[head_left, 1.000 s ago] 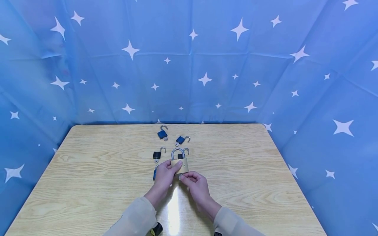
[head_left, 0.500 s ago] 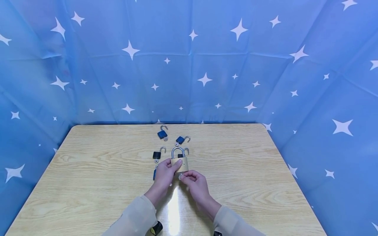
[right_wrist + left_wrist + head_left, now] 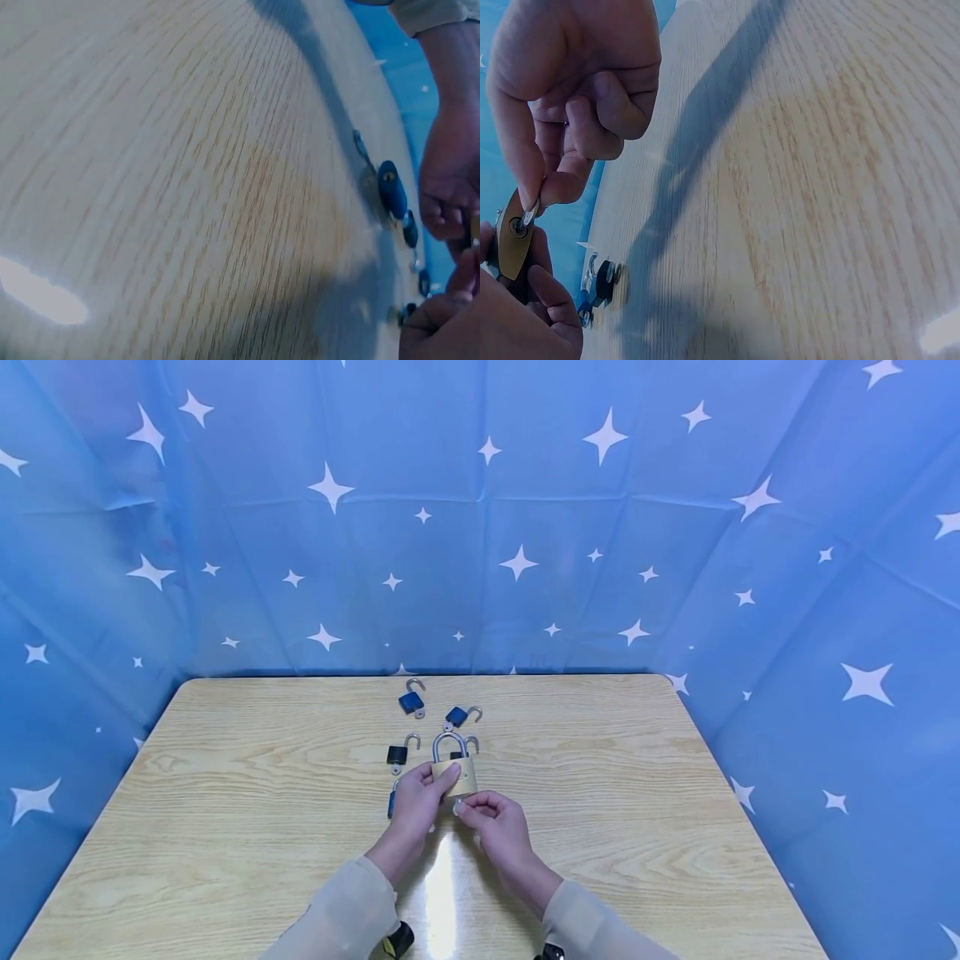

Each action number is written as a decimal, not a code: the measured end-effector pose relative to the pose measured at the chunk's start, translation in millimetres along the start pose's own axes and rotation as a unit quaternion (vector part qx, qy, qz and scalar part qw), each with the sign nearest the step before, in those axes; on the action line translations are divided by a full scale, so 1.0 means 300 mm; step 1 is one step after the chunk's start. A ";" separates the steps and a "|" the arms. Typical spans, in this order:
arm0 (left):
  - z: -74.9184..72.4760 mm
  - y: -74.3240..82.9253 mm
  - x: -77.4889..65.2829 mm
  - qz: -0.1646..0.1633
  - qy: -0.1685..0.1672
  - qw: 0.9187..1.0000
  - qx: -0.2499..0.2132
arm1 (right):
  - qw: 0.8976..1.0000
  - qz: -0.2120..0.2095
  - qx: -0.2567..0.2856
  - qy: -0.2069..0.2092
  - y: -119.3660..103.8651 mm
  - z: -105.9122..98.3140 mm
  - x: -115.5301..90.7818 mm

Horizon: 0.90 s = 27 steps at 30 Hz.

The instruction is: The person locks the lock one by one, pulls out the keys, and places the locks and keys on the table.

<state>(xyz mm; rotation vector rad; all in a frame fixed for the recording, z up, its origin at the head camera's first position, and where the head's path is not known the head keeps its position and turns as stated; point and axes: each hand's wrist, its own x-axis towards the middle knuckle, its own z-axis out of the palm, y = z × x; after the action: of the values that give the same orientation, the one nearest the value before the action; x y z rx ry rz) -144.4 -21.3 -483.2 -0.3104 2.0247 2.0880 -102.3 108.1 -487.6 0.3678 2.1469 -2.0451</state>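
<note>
In the head view my left hand [image 3: 415,802] grips a brass padlock [image 3: 467,779] by its body, thumb across the front. Its silver shackle points up, with both legs in the body. Just below, my right hand [image 3: 504,833] pinches a small silver key [image 3: 458,808] between thumb and fingertips. The left wrist view shows that key [image 3: 530,215] in the keyhole on the underside of the brass body [image 3: 513,247]. Only an edge of the padlock [image 3: 476,226] shows in the right wrist view, between the two hands. The key's blade is hidden.
Blue padlocks [image 3: 411,702] and black padlocks [image 3: 397,755] with raised shackles lie on the wooden table [image 3: 637,793] beyond my hands. One blue padlock [image 3: 392,804] is partly behind my left hand. A blue starry curtain [image 3: 480,568] borders the table.
The brass padlock has risen very slightly in my left hand, still upright. My right hand keeps its pinch on the key and has hardly moved.
</note>
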 end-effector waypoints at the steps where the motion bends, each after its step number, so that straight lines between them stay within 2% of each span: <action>1: -0.001 0.000 0.001 0.000 0.001 1.000 0.001 | 1.000 0.001 0.002 -0.006 -0.001 0.000 0.001; 7: -0.007 -0.004 0.007 0.008 0.019 1.000 0.012 | 1.000 0.005 -0.004 -0.029 -0.027 -0.001 -0.003; 10: -0.007 -0.001 0.007 0.005 0.021 1.000 0.007 | 1.000 0.002 -0.008 -0.022 -0.040 0.002 -0.007; 15: -0.008 0.016 0.000 0.004 0.015 1.000 0.003 | 1.000 -0.009 -0.012 -0.006 -0.021 0.006 0.003; 19: -0.017 0.020 0.015 0.006 0.024 1.000 -0.005 | 1.000 -0.007 -0.020 -0.014 -0.004 0.003 0.009; 20: -0.021 0.008 0.034 0.006 0.032 0.999 -0.009 | 1.000 -0.005 -0.020 -0.018 -0.001 0.002 0.009; 24: -0.048 0.025 0.050 0.018 0.047 0.999 -0.009 | 0.999 -0.007 -0.028 -0.028 0.008 -0.004 0.009; 27: -0.064 0.032 0.055 0.020 0.039 0.999 0.006 | 0.999 -0.012 -0.038 -0.034 0.008 -0.007 0.011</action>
<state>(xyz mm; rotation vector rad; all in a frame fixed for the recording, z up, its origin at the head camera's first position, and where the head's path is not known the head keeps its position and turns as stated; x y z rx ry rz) -163.0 -40.7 -479.5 -0.3572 2.1045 2.1173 -104.5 110.7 -490.7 0.2615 2.1907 -1.9528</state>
